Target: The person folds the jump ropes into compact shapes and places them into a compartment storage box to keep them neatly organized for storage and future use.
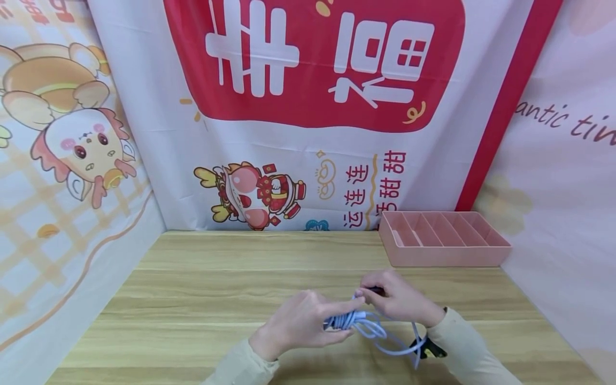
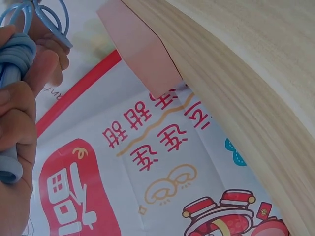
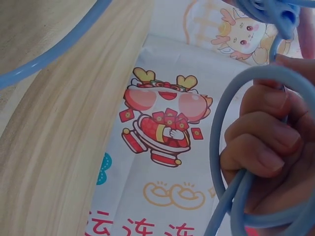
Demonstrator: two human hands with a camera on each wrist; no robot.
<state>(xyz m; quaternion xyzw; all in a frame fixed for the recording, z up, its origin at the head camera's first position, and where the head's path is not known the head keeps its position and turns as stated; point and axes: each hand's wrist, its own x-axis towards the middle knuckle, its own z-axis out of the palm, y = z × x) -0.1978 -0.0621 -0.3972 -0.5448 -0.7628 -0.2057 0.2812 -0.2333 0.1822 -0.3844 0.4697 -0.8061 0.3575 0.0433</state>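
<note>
A light-blue cable point(image 1: 344, 321) is wound into a tight bundle in front of me, with loose loops spreading to its right. My left hand point(image 1: 310, 323) grips the bundle between thumb and fingers; in the left wrist view the wraps point(image 2: 19, 55) circle the cable's folded length. Close by on the right, my right hand point(image 1: 401, 299) pinches a thin stretch of cable near the bundle. A dark piece point(image 1: 375, 291) shows at its fingers, its kind unclear. In the right wrist view its fingers point(image 3: 263, 137) are curled, and a big cable loop point(image 3: 219, 128) hangs around them.
A pink divided box point(image 1: 447, 256) stands at the back right of the wooden table point(image 1: 216, 278), against the printed cloth backdrop point(image 1: 308, 144). Printed cloth also lines both sides. A black and yellow item point(image 1: 430, 348) is by the right wrist.
</note>
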